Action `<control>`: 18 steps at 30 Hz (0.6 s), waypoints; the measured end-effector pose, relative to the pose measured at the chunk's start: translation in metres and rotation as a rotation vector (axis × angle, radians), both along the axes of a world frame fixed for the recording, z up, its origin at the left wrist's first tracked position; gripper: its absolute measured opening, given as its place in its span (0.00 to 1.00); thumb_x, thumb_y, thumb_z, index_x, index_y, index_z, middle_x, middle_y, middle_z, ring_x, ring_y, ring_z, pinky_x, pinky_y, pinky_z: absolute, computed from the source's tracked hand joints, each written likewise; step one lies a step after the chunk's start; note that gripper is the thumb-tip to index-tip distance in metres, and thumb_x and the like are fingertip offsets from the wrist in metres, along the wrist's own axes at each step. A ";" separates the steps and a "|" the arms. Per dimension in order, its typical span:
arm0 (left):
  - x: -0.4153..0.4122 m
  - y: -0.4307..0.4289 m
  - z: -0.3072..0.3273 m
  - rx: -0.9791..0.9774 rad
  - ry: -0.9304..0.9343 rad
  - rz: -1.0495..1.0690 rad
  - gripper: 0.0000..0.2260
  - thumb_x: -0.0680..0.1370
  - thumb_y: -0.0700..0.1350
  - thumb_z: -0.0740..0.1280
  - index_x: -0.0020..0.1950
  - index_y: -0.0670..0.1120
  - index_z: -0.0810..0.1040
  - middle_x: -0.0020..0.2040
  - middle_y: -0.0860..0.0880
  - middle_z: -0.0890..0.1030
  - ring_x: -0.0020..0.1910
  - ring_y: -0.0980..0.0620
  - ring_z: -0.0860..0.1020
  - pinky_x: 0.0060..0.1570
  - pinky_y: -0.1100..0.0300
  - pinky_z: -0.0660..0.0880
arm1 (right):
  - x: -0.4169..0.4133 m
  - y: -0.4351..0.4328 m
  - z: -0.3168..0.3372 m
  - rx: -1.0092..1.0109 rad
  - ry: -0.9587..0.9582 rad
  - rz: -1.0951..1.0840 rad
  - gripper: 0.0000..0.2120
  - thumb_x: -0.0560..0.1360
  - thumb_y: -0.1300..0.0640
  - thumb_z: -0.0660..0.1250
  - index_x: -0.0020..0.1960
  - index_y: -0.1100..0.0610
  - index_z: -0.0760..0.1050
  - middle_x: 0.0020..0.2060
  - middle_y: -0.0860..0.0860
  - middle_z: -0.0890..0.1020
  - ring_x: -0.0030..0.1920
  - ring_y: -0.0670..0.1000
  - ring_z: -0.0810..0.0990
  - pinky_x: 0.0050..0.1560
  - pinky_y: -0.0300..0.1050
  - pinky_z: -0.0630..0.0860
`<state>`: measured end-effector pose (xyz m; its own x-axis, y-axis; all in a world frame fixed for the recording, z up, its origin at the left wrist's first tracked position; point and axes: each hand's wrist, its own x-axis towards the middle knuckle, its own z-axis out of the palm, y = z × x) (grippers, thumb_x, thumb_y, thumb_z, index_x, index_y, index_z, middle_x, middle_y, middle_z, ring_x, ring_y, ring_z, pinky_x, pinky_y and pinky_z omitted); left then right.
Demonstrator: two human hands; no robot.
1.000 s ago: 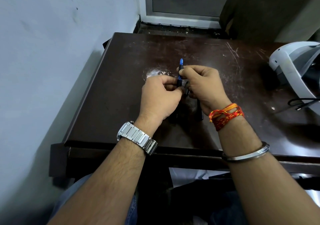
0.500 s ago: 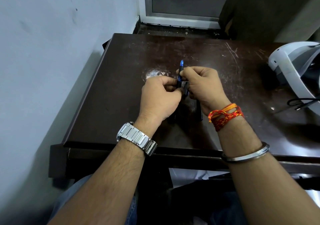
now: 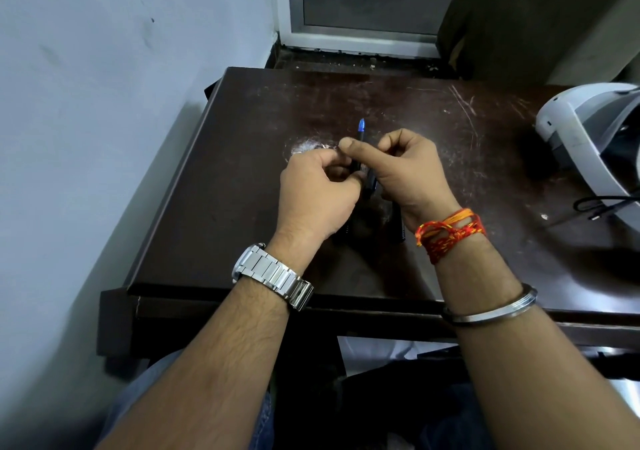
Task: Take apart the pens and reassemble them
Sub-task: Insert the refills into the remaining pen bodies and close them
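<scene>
Pen [image 3: 361,131] sits upright between both hands over mid-table [image 3: 242,172], blue tip poking out above the knuckles. Left hand [image 3: 318,193] curls round the lower barrel; right hand [image 3: 408,169] pinches it with thumb and forefinger. The fingers hide most of the barrel. Spare dark pens [image 3: 398,227] lie on the table under the wrists, partly covered. White headset [image 3: 581,137] and black cable [image 3: 602,203] are at the right edge, well apart. Watch [image 3: 270,274] is on the left wrist, red thread [image 3: 450,233] on the right.
</scene>
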<state>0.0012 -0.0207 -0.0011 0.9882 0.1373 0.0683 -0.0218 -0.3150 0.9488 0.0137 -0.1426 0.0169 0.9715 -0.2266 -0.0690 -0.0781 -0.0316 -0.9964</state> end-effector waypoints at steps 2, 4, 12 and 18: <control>0.001 -0.001 0.000 -0.012 0.008 0.009 0.06 0.70 0.44 0.78 0.44 0.51 0.85 0.36 0.55 0.85 0.37 0.60 0.83 0.43 0.60 0.82 | 0.001 0.002 0.001 0.040 0.031 -0.029 0.17 0.66 0.49 0.79 0.38 0.54 0.71 0.30 0.48 0.77 0.22 0.41 0.71 0.21 0.35 0.67; 0.001 -0.001 0.000 -0.011 0.017 0.006 0.06 0.70 0.44 0.78 0.45 0.52 0.85 0.36 0.55 0.85 0.36 0.60 0.83 0.42 0.61 0.81 | 0.002 0.004 0.003 0.122 0.032 -0.062 0.12 0.69 0.55 0.76 0.38 0.54 0.73 0.34 0.50 0.80 0.23 0.41 0.71 0.21 0.35 0.66; 0.000 -0.001 0.002 0.013 0.016 0.019 0.07 0.70 0.44 0.79 0.46 0.50 0.86 0.37 0.55 0.85 0.37 0.61 0.84 0.43 0.60 0.82 | 0.002 0.006 0.001 0.114 0.008 -0.083 0.12 0.67 0.57 0.78 0.40 0.54 0.75 0.34 0.50 0.79 0.27 0.43 0.73 0.26 0.38 0.69; 0.000 0.000 0.001 0.022 0.010 0.010 0.07 0.69 0.45 0.79 0.43 0.53 0.84 0.35 0.57 0.84 0.36 0.65 0.82 0.39 0.67 0.80 | 0.001 0.005 0.002 0.095 0.015 -0.058 0.11 0.67 0.58 0.79 0.45 0.54 0.78 0.36 0.52 0.81 0.32 0.46 0.78 0.29 0.39 0.74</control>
